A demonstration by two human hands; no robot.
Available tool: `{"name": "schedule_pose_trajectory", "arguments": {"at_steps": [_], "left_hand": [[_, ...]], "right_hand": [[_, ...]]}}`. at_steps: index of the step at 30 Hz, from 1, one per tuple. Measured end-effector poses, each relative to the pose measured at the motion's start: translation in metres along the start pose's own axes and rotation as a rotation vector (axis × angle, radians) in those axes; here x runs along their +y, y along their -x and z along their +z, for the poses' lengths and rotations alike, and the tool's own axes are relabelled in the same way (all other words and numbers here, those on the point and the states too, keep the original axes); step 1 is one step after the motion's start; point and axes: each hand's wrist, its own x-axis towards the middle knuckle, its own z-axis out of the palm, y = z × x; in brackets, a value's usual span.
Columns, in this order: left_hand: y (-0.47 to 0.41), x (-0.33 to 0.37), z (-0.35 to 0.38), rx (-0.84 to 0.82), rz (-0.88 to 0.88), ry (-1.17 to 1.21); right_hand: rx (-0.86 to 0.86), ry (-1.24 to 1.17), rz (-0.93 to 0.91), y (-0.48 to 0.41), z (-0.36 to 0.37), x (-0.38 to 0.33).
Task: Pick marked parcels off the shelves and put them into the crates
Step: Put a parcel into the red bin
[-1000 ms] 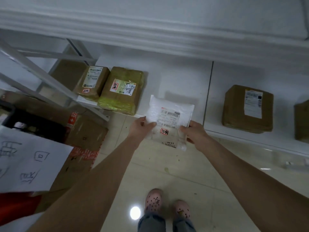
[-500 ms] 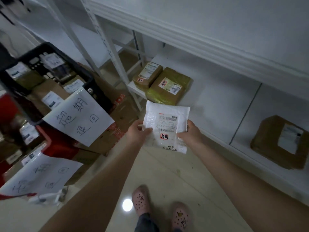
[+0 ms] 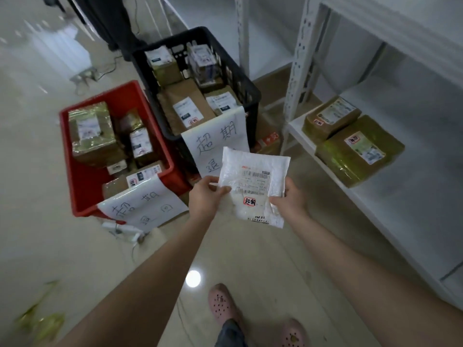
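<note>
Floor point(image 3: 37, 171), red crate point(image 3: 86, 186) beside black crate point(image 3: 250, 96)

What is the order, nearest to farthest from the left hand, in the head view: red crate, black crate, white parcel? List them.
1. White parcel, held in the left hand.
2. Red crate, on floor to its left.
3. Black crate, beyond the red one.

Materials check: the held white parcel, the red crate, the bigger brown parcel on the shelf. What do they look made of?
White parcel: probably a plastic bubble mailer; glossy, dimpled skin, paper label. Red crate: likely moulded plastic; smooth solid walls, faint sheen. Brown parcel: seems cardboard under shiny yellowish tape or film; bright glare along its edges.
</note>
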Motion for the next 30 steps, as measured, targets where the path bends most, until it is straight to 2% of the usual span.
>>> {"name": "schedule_pose_trajectory", "arguments": {"at_steps": [6, 15, 20, 25, 30], "left_hand": [[-0.045, -0.032, -0.088, 0.082, -0.060, 0.050], [-0.114, -0.092, -0.239, 0.306, -0.147, 0.013], [-0.155, -0.111, -0.270, 0.370, -0.249, 0.107], [-0.215, -0.107, -0.282, 0.268, -0.265, 0.230], [-0.301, -0.097, -0.300, 0.392, -0.308, 0.299]], "right_hand": [[-0.091, 0.081, -0.091, -0.013, 0.093, -0.061], [-0.310, 0.241, -0.139, -0.012, 0.256, -0.154], [-0.383, 0.320, -0.175, -0.034, 0.307, -0.183], [-0.368, 0.382, -0.222, -0.088, 0.350, -0.223], [-0.412, 0.477, -0.297, -0.145, 0.391, -0.266]]}}
